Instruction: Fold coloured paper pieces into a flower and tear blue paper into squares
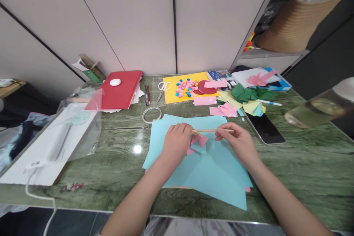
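My right hand (238, 138) pinches the right end of a thin, pale wooden stick (210, 130), which runs level toward my left hand. My left hand (177, 140) is closed, back of the hand up, around a pink folded-paper flower (203, 140) and the stick's left end, where a small yellowish bit shows. Its fingertips are partly hidden, so the exact grip is unclear. Both hands are just over a stack of light blue paper sheets (215, 173), with pink edges peeping out beneath.
Behind lie a tape roll (152, 115), scissors (163, 89), pens (147, 95), a red folder (121, 89) and yellow paper (171, 97) bearing colourful balls (186, 87). To the right are green folded paper (243, 93), a phone (267, 129) and a bottle (315, 108). A plastic sleeve (88, 132) lies left.
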`<state>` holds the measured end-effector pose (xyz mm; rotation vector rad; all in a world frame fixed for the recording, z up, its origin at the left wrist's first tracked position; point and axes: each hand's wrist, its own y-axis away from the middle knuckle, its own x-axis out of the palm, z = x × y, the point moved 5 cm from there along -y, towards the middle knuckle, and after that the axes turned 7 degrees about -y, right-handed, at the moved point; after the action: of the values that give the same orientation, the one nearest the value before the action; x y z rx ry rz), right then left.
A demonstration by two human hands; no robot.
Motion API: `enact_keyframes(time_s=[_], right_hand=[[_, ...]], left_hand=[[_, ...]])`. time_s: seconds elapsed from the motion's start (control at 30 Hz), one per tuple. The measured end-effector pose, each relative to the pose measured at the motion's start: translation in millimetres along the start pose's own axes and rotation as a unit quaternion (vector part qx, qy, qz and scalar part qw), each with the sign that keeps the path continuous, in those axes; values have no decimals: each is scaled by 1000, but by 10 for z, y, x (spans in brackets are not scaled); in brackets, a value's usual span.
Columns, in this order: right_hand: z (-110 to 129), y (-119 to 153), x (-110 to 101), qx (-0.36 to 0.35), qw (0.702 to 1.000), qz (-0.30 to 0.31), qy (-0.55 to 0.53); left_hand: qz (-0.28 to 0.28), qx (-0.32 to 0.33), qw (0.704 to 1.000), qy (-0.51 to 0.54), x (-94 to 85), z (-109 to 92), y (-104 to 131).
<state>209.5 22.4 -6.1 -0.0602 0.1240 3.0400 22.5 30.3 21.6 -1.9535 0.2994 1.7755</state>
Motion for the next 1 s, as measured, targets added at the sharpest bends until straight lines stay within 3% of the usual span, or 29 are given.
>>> enact_keyframes(time_s=[0.43, 0.83, 1.0], right_hand=[[-39, -12, -15, 3, 1000, 5, 9], [-28, -16, 1, 1, 1000, 10, 0], [1, -18, -4, -31, 999, 9, 22]], left_hand=[[46, 17, 999, -13, -3, -20, -10], [59, 27, 997, -29, 36, -18, -5], [46, 26, 998, -17, 80, 8, 7]])
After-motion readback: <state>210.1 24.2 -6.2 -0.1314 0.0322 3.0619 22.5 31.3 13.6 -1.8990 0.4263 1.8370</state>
